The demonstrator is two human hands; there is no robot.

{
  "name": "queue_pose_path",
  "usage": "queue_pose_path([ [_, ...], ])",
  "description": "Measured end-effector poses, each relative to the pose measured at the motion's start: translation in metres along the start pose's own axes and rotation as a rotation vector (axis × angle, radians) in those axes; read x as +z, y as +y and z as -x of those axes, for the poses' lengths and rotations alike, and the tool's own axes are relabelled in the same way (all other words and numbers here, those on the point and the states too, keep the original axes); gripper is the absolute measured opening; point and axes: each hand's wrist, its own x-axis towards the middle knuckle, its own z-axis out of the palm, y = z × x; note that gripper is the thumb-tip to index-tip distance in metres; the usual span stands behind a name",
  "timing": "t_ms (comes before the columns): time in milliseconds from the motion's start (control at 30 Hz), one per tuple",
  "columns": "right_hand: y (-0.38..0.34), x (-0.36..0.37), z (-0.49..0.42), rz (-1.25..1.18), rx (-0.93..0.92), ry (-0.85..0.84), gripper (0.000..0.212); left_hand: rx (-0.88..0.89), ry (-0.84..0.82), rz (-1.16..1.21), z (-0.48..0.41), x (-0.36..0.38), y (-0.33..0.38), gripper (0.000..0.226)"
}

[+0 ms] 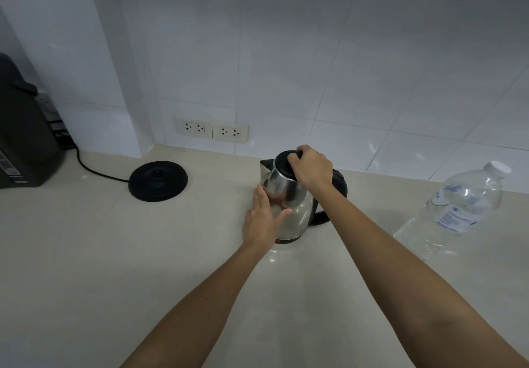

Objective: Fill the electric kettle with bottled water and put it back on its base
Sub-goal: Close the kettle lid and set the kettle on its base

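Note:
A steel electric kettle (297,204) with a black lid and handle stands on the counter, off its base. My right hand (310,168) is closed over the black lid (282,163) on top. My left hand (262,219) lies flat against the kettle's left side, fingers straight, thumb on the steel. The round black base (158,181) sits apart to the left, its cord running left. A clear plastic water bottle (455,210) with a white cap on stands at the right, apart from both hands.
A dark appliance (23,138) stands at the far left edge. Two double wall sockets (211,130) sit low on the white tiled wall behind. The pale counter (114,267) stretches toward me.

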Motion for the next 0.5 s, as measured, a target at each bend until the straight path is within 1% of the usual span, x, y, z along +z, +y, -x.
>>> queue_pose_path([
  [67, -0.002, 0.003, 0.003, 0.007, -0.006, 0.038, 0.035, -0.001, -0.005, -0.002, -0.001, -0.001, 0.001, 0.095],
  [133, -0.005, 0.006, 0.005, 0.064, -0.041, 0.058, 0.036, -0.011, -0.010, 0.001, -0.002, -0.001, 0.000, 0.096],
  [233, -0.007, 0.005, 0.005, 0.165, -0.107, 0.038, 0.043, -0.042, -0.019, -0.012, -0.005, -0.004, 0.001, 0.096],
  [333, 0.006, -0.003, 0.006, 0.093, -0.126, -0.047, 0.047, -0.046, -0.031, 0.003, -0.004, -0.006, 0.002, 0.096],
  [367, 0.014, -0.007, 0.009, 0.049, -0.138, -0.039, 0.049, -0.038, -0.029, 0.009, -0.004, -0.005, 0.002, 0.095],
  [433, 0.036, -0.010, 0.016, -0.001, -0.187, 0.090, 0.049, -0.007, 0.006, 0.019, -0.004, -0.004, 0.000, 0.092],
  [500, 0.065, -0.010, 0.024, -0.086, -0.175, 0.196, 0.048, 0.008, 0.041, 0.039, -0.001, -0.003, 0.001, 0.090],
])
